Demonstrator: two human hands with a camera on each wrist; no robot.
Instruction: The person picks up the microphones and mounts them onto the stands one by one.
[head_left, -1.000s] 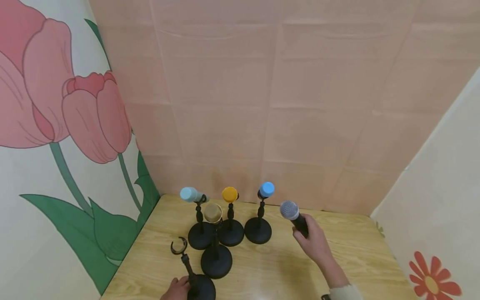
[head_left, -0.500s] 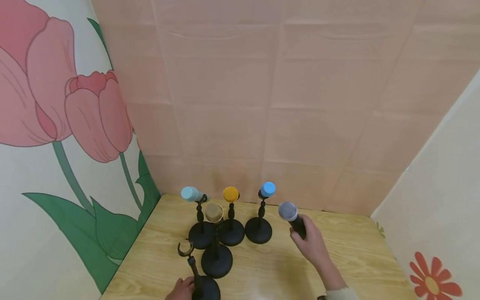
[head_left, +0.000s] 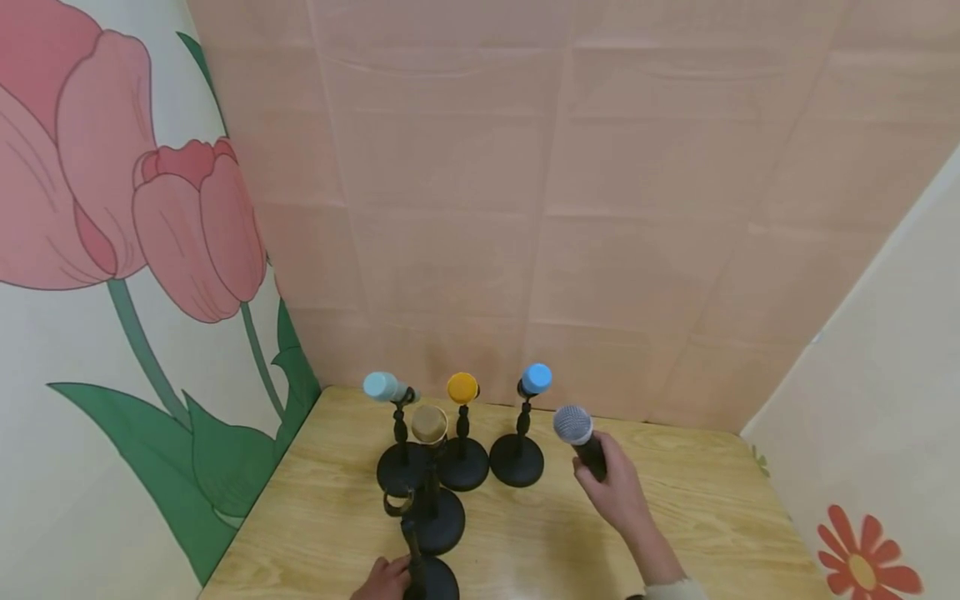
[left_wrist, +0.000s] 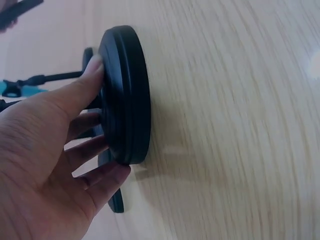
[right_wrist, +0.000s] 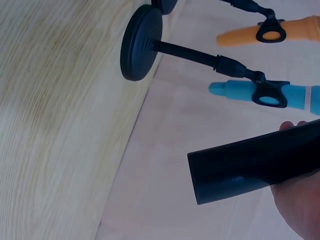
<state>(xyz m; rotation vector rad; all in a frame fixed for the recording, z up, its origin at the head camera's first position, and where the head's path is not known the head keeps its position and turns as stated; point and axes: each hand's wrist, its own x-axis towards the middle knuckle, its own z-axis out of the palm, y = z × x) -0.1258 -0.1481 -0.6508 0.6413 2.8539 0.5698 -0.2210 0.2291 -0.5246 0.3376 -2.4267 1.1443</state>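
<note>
My left hand grips the round black base of a microphone stand at the table's near side. Its thumb lies at one side of the base and its fingertips at the lower rim. The stand's open ring clip holds nothing and overlaps a neighbouring stand in the head view. My right hand holds a black microphone by the handle above the table, its silver mesh head pointing up and left. In the right wrist view, the handle's flat end sticks out beyond the fingers.
Several stands bear microphones: a pale blue one, a yellow-orange one, a bright blue one and a gold one nearer me. All stand on the wooden table, before a pinkish covered wall.
My left hand has slid the stand to the right, towards the gold microphone's stand. My right hand has moved slightly left and down with the black microphone.
</note>
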